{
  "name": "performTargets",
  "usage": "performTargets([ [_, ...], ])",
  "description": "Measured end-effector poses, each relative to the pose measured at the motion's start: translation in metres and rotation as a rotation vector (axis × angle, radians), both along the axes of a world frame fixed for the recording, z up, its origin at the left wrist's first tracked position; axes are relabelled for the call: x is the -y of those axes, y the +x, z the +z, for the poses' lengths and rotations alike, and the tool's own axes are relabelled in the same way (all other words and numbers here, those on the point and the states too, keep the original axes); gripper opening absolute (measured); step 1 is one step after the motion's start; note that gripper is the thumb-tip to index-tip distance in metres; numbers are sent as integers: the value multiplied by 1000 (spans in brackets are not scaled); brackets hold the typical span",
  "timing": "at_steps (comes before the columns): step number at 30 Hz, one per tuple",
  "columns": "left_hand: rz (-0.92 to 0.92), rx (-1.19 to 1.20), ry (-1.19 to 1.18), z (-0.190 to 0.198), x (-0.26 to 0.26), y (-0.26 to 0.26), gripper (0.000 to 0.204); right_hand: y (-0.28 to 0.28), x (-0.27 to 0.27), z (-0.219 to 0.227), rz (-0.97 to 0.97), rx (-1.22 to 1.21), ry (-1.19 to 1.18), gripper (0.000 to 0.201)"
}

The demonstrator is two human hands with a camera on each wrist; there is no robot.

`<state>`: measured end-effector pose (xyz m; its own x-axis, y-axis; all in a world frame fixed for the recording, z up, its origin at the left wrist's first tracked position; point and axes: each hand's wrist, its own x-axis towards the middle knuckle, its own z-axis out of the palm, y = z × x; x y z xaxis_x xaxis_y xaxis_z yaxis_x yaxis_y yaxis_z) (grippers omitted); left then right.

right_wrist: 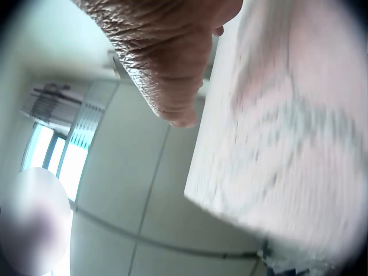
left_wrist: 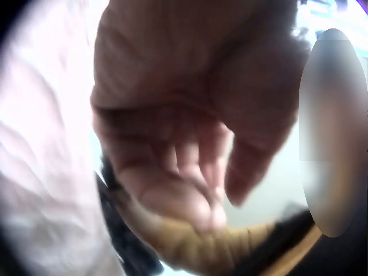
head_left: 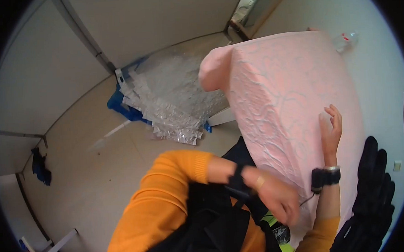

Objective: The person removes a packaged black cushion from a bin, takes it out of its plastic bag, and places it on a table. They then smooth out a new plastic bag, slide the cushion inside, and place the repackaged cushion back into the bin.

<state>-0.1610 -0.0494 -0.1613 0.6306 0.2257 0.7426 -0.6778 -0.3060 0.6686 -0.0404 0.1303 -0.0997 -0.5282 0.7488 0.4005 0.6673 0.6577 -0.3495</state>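
Observation:
A large pink fabric cover (head_left: 273, 90) with a raised swirl pattern stretches over a bulky form in front of me; its surface also fills the right side of the right wrist view. Over the cover's right part lies my right hand (head_left: 332, 128), fingers slightly bent and nothing gripped. My left hand (head_left: 279, 197) reaches across my body beside the cover's lower edge, blurred in the head view. In the left wrist view the left hand's fingers (left_wrist: 172, 195) hang loosely curled around no object. Both wrists wear black straps.
Clear plastic packaging (head_left: 174, 113) lies on the floor with a blue bag (head_left: 118, 103) beneath it. Black gloves (head_left: 374, 185) lie right of the cover. A dark crumpled item (head_left: 40, 166) sits on the floor at left. Pale panels (head_left: 155, 19) stand behind.

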Motion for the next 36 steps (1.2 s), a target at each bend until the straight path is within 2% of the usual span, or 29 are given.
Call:
performTargets([
  [1, 30, -39, 2, -20, -7, -41, 26, -20, 19, 2, 144, 140, 18, 41],
  [2, 4, -123, -262, -53, -3, -76, 29, -39, 38, 5, 229, 240, 12, 50],
  [3, 59, -241, -494, -78, 0, -118, 26, -56, 52, 8, 312, 339, 4, 60],
  [4, 183, -371, -694, -109, 5, -152, 24, -70, 59, 9, 317, 345, -15, 60],
  [5, 425, -354, -685, -170, 11, -179, 25, -83, 66, 13, 380, 399, -29, 70],
  [6, 620, -514, -987, -224, 26, -202, 27, -92, 67, 12, 444, 453, -40, 81],
  [7, 847, -535, -1238, -270, 45, -216, 28, -98, 65, 7, 449, 461, -54, 81],
  [8, 1115, -671, -1219, -313, 64, -227, 31, -104, 64, 3, 439, 462, -52, 83],
  [9, 1173, -683, -1418, -354, 83, -234, 30, -109, 61, -2, 430, 463, -50, 86],
  [10, 1223, -692, -1619, -377, 101, -236, 30, -113, 57, -6, 419, 465, -48, 89],
  [12, 1205, -417, -2000, -419, 125, -230, 28, -116, 52, -10, 425, 478, -59, 89],
  [13, 1189, -421, -2005, -437, 133, -223, 28, -116, 52, -10, 425, 484, -57, 89],
  [15, 1152, -137, -2296, -471, 136, -213, 24, -117, 51, -7, 419, 498, -52, 89],
  [17, 1166, -103, -2308, -502, 124, -207, 28, -120, 52, -4, 388, 553, -90, 87],
  [20, 1198, -36, -2332, -527, 98, -202, 38, -122, 50, -5, 384, 587, -109, 85],
  [23, 1358, 341, -2382, -532, 45, -209, 62, -120, 48, -5, 402, 607, -93, 83],
  [24, 1335, 342, -2388, -560, 40, -212, 62, -120, 49, -5, 391, 604, -105, 82],
  [26, 980, 804, -2301, -617, 40, -228, 88, -119, 50, -5, 368, 597, -125, 80],
  [27, 960, 804, -2305, -640, 34, -227, 88, -117, 50, -5, 360, 610, -124, 80],
  [29, 1132, 859, -2192, -671, 24, -229, 93, -113, 51, -7, 367, 596, -117, 80],
  [30, 1124, 856, -2196, -675, 24, -232, 93, -112, 50, -9, 372, 586, -116, 79],
  [33, 591, 1650, -1699, -679, 21, -236, 99, -113, 53, -4, 357, 632, -157, 80],
  [34, 578, 1645, -1707, -683, 16, -237, 99, -114, 53, -2, 353, 652, -177, 80],
  [36, 1185, 1265, -2091, -686, 4, -242, 98, -116, 53, -1, 327, 676, -190, 80],
])
